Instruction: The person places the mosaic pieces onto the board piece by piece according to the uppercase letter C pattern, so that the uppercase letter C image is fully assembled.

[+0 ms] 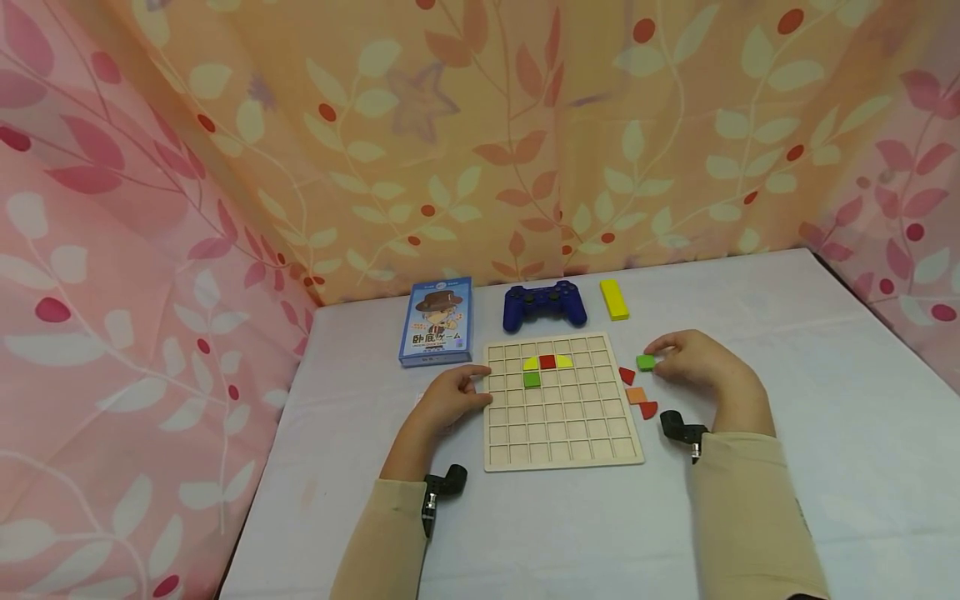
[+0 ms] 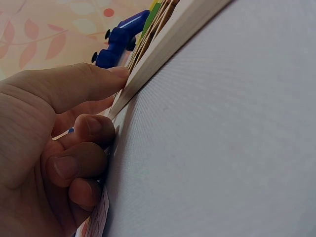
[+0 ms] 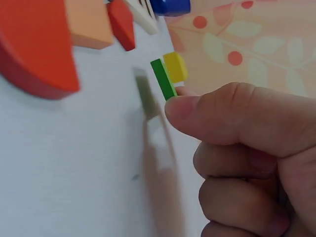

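The light wooden grid board (image 1: 562, 456) lies flat on the table. A red square and two yellow curved pieces sit in a row in its upper cells, above a green square (image 1: 532, 380). At the board's left edge, my left hand (image 1: 447, 398) touches the rim with thumb and index finger spread apart; the thumb tip (image 2: 118, 74) rests at the rim. My right hand (image 1: 693, 362) pinches a small green square block (image 3: 163, 79) between thumb and index finger, to the right of the board. In the right wrist view, the block casts a shadow on the tablecloth.
Beside the board's right edge lie an orange square (image 1: 636, 395), a red piece (image 1: 627, 376) and a red quarter-round piece (image 1: 648, 410). Behind stand a blue illustrated box (image 1: 437, 323), a blue game controller (image 1: 544, 306) and a yellow bar (image 1: 614, 299). Patterned curtains surround the table.
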A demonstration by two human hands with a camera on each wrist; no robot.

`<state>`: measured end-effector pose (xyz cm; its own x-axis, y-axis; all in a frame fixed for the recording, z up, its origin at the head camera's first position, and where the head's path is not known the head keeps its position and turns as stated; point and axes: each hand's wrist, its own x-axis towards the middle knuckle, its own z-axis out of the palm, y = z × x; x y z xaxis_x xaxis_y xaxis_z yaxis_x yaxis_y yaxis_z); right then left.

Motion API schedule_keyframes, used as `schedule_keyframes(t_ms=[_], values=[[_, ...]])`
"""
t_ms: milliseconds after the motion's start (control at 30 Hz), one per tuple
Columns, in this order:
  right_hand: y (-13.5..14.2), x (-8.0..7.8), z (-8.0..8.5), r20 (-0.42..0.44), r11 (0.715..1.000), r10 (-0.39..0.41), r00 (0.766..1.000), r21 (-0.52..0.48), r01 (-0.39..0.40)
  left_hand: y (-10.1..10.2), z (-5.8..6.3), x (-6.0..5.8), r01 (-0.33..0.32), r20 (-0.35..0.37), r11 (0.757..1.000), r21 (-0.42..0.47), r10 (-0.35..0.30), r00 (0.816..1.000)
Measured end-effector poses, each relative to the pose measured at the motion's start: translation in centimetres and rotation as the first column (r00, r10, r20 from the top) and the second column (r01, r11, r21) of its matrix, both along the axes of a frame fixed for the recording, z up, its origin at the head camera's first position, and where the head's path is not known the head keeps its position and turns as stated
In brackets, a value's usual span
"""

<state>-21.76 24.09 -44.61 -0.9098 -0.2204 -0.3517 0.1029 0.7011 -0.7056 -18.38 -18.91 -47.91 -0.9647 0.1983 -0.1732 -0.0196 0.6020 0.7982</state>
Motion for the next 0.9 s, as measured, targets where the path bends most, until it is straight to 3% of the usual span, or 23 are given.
schedule_keyframes(t_ms=[433,900], values=[[-0.2,0.7,3.6,-0.099,0.999,-0.037,0.994,-0.013,0.036,0.1,0.1,0.1,-0.012,0.013,1.000,-0.001,0.012,1.000],[-2.9,2.5,7.8,-0.261,0.998,0.036,0.965,-0.049,-0.051,0.0,0.2,0.1,-0.004,0.008,1.000,-0.007,0.004,1.000]])
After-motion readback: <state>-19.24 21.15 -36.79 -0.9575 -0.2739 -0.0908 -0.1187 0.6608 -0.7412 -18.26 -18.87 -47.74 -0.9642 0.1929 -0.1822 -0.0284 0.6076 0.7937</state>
